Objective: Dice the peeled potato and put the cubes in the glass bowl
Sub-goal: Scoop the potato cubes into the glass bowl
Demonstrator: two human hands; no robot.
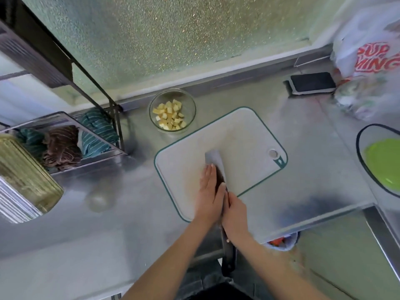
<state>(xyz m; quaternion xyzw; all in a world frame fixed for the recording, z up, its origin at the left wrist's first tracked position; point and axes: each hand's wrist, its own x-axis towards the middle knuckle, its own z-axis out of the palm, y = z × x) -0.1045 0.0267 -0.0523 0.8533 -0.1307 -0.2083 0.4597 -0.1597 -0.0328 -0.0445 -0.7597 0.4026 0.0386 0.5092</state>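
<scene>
A glass bowl at the back of the steel counter holds several yellow potato cubes. In front of it lies a white cutting board with a green rim. A cleaver lies over the board, its blade pointing away from me. My left hand rests flat with straight fingers against the blade's left side. My right hand grips the knife by its handle, and the dark handle end sticks out below the wrists. No potato shows on the board.
A rack with folded striped cloths stands at the left. A dark sponge and a printed plastic bag sit at the back right. A green-filled dish lies at the right edge. Counter edge runs close to my body.
</scene>
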